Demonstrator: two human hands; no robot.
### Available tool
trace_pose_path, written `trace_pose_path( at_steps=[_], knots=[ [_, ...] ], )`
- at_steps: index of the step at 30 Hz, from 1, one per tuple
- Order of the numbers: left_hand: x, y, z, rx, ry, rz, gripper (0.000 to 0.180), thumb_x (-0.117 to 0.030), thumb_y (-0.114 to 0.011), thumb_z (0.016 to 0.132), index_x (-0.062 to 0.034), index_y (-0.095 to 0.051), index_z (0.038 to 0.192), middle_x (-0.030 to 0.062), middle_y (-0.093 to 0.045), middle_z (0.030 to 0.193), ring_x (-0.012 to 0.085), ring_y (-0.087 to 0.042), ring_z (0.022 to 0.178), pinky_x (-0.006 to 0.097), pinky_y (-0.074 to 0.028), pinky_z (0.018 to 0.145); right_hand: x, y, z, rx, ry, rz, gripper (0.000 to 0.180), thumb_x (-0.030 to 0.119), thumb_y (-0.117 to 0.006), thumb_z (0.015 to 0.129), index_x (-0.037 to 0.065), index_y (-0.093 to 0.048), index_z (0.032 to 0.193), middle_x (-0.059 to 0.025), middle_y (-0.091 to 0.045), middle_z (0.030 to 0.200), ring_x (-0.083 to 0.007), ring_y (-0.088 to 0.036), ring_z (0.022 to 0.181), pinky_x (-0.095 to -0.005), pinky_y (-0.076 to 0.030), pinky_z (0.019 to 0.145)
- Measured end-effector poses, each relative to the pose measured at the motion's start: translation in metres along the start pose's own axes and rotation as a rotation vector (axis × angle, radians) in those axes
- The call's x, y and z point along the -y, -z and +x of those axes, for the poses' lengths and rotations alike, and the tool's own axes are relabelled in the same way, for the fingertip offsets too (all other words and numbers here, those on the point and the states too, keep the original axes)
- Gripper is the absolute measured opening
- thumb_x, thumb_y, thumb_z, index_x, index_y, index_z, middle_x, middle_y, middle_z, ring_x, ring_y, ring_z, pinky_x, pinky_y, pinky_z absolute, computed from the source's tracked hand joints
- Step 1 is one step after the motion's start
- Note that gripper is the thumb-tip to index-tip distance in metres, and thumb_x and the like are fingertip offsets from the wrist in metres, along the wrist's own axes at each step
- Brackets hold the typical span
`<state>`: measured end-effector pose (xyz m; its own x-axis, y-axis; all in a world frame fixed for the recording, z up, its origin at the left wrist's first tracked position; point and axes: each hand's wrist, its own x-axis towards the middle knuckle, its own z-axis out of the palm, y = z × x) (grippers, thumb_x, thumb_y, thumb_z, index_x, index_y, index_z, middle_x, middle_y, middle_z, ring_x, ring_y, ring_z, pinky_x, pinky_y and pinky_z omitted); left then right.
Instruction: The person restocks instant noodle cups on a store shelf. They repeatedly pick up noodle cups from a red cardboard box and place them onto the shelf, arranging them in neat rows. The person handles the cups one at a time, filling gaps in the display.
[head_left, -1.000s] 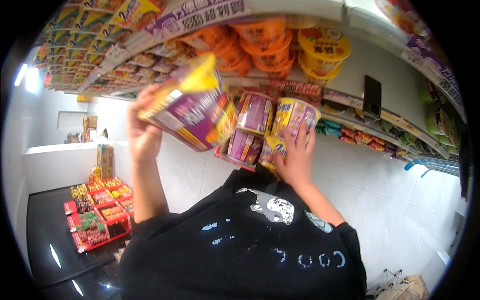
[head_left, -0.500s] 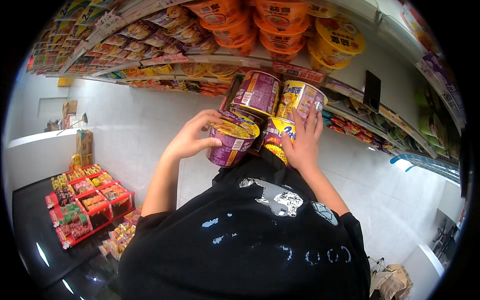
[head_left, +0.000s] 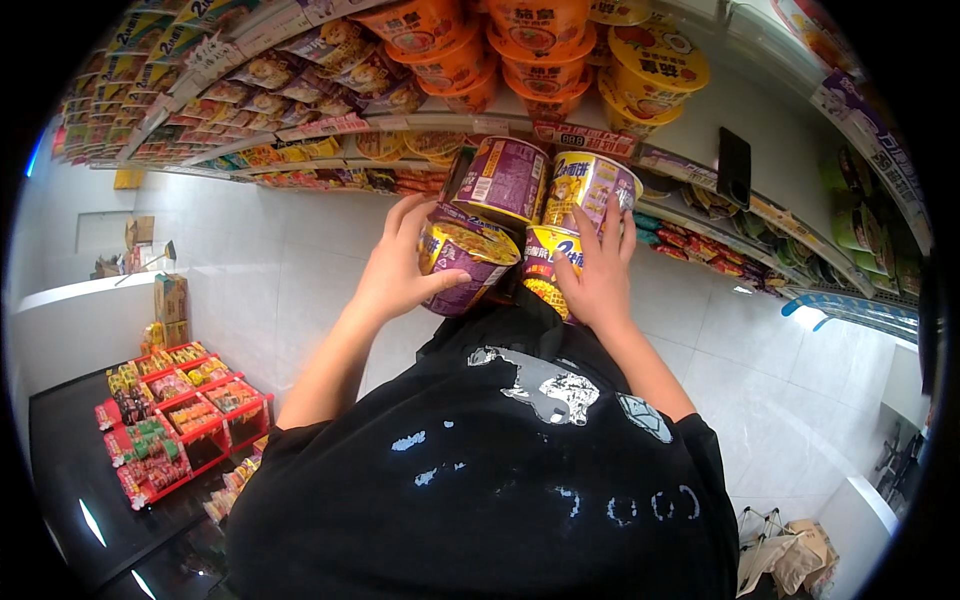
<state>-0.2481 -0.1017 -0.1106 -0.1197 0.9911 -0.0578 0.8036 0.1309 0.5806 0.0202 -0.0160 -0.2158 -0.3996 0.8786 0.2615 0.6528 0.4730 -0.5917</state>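
My left hand (head_left: 398, 272) grips a purple instant-noodle bowl (head_left: 466, 259) by its side and holds it tilted against a cluster of bowls. My right hand (head_left: 600, 268) lies flat with spread fingers over a yellow-and-purple bowl (head_left: 541, 262) and reaches up to another yellow bowl (head_left: 588, 184). A second purple bowl (head_left: 503, 178) sits above the one in my left hand. All these bowls press together in front of a shelf edge (head_left: 590, 136). My black printed T-shirt (head_left: 500, 470) fills the lower middle.
Orange and yellow noodle bowls (head_left: 545, 45) stack on the shelf above. Rows of packets (head_left: 250, 90) run along the shelves to the left. A dark phone-like object (head_left: 733, 166) rests on the right shelf. A red display rack (head_left: 170, 420) with snacks stands at lower left on a white tiled floor (head_left: 760, 380).
My left hand has brought the purple bowl down from the upper left and in against the bowls under my right hand. The right hand stayed on its bowls.
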Motion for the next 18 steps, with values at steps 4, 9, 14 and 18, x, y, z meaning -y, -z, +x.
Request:
trace_pose_path(
  at_steps=[4, 9, 14, 18],
  knots=[
    [0.028, -0.035, -0.004, -0.028, 0.187, -0.139, 0.113, -0.035, -0.092, 0.069, 0.0099, -0.028, 0.15, 0.0315, -0.045, 0.145, 0.0392, -0.053, 0.132, 0.041, -0.045, 0.109, -0.001, 0.0, -0.001, -0.004, 0.006, 0.009, 0.06, 0.034, -0.065, 0.086, 0.013, -0.056, 0.142, -0.0244, -0.024, 0.163, -0.057, -0.021, 0.144, -0.0621, -0.03, 0.115],
    [0.017, -0.029, 0.0, 0.108, 0.371, -0.532, 0.115, -0.037, -0.094, 0.065, 0.0098, -0.031, 0.148, 0.0291, -0.052, 0.14, 0.0355, -0.056, 0.129, 0.04, -0.044, 0.109, -0.002, -0.001, -0.003, -0.002, -0.003, 0.019, 0.06, 0.034, -0.065, 0.086, 0.013, -0.056, 0.142, -0.0231, -0.024, 0.163, -0.0564, -0.021, 0.144, -0.0623, -0.029, 0.115],
    [0.024, 0.005, -0.002, 0.215, 0.172, -0.155, 0.111, -0.033, -0.096, 0.057, -0.0006, -0.041, 0.147, 0.0228, -0.054, 0.141, 0.0362, -0.055, 0.129, 0.043, -0.045, 0.109, -0.003, -0.001, -0.002, -0.013, 0.002, 0.02, 0.06, 0.033, -0.066, 0.086, 0.013, -0.056, 0.141, -0.0223, -0.024, 0.163, -0.0561, -0.021, 0.144, -0.062, -0.029, 0.115],
    [0.009, 0.029, -0.003, 0.264, -0.173, 0.305, 0.109, -0.027, -0.096, 0.052, -0.0129, -0.045, 0.148, 0.0163, -0.05, 0.145, 0.0387, -0.046, 0.136, 0.046, -0.045, 0.109, -0.004, -0.001, -0.001, -0.023, 0.005, 0.024, 0.06, 0.033, -0.066, 0.086, 0.013, -0.056, 0.141, -0.022, -0.024, 0.163, -0.056, -0.022, 0.144, -0.0617, -0.03, 0.115]
  ],
)
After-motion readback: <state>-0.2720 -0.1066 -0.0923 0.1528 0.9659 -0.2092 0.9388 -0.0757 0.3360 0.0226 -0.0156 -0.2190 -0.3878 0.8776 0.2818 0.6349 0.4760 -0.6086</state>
